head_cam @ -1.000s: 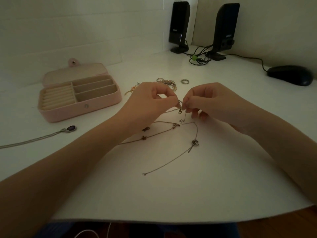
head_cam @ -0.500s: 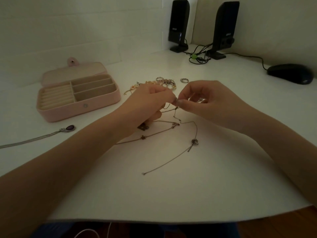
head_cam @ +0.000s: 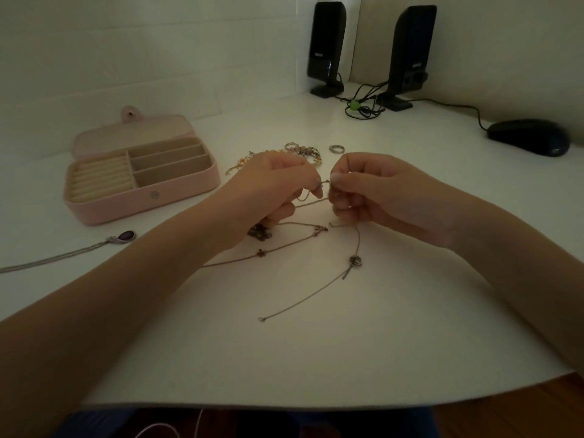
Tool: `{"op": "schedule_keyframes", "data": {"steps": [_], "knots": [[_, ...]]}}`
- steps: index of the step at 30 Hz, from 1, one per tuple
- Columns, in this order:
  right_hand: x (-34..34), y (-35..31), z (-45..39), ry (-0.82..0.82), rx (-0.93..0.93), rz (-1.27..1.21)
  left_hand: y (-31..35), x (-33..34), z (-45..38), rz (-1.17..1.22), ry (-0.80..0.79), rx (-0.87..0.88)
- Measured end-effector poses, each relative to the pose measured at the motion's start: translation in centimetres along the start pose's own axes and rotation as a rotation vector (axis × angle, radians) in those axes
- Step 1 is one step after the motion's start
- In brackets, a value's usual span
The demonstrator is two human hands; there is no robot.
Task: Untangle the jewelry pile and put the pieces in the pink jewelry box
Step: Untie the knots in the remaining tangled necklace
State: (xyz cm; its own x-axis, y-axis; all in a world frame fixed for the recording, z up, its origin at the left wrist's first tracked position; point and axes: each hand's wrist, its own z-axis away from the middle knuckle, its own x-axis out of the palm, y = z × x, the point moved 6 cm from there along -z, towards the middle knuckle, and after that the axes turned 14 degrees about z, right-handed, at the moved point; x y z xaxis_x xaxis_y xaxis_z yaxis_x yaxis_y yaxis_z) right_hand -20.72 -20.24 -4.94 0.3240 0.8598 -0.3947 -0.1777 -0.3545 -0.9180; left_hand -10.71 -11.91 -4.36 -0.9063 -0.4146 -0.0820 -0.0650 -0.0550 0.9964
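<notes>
I see left hand point(head_cam: 278, 188) and right hand point(head_cam: 379, 191) pinching chain point(head_cam: 322, 184) mid-frame; pink box point(head_cam: 142, 197) at left looks empty; most sorting left, I judge.

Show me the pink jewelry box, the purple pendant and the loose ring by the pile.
pink jewelry box point(head_cam: 143, 207), head view, on its front wall.
purple pendant point(head_cam: 126, 236), head view, on the stone.
loose ring point(head_cam: 336, 149), head view, on its band.
</notes>
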Motion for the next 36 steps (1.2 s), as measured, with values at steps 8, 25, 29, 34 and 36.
{"op": "schedule_keyframes", "data": {"steps": [8,25,29,34,36], "knots": [[0.0,0.0,0.3,-0.039,0.041,0.034,0.0,0.0,0.0,0.015,-0.002,-0.007],[-0.7,0.3,0.5,-0.017,0.102,0.196,-0.1,0.1,0.0,-0.009,-0.023,0.011],[-0.8,0.4,0.5,-0.015,0.118,0.206,-0.1,0.1,0.0,0.002,-0.026,0.008],[-1.0,0.5,0.5,0.013,0.139,0.19,-0.1,0.0,0.1,0.008,-0.035,0.007],[-1.1,0.5,0.5,0.022,0.142,0.176,-0.1,0.1,0.1,0.006,-0.044,0.0]]}}
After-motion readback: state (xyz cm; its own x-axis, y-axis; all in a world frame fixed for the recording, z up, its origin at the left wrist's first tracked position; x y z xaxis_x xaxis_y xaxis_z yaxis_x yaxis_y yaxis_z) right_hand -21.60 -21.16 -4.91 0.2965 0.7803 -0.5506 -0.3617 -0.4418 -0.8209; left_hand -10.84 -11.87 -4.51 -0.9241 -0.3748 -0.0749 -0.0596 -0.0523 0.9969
